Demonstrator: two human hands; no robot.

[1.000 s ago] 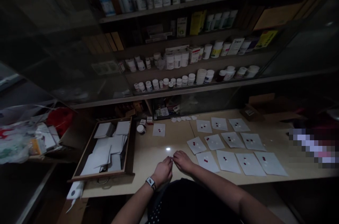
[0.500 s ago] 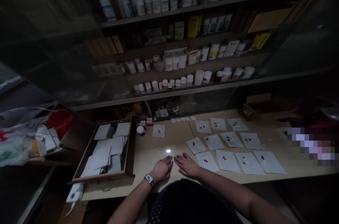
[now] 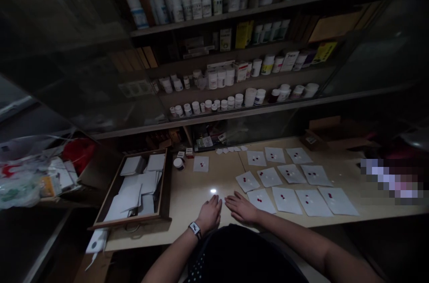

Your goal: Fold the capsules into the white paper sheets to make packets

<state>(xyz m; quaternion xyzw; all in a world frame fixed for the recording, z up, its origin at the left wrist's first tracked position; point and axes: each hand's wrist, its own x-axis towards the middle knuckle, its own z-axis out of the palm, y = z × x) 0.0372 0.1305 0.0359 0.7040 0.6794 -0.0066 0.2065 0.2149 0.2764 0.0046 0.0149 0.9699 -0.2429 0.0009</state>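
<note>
Head view: left hand (image 3: 210,214) and right hand (image 3: 241,208) open, empty, palms down on table (image 3: 187,211). Right hand just beside nearest paper sheet (image 3: 261,201) holding red pills (image 3: 259,200); more sheets (image 3: 313,199) lie right of it.

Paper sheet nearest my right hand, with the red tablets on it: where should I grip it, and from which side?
Probably pinch the sheet at its left corner, coming from the left with your right hand. It lies flat on the counter, and the tablets sit mid-sheet, leaving that corner bare. Keep it level.
</note>
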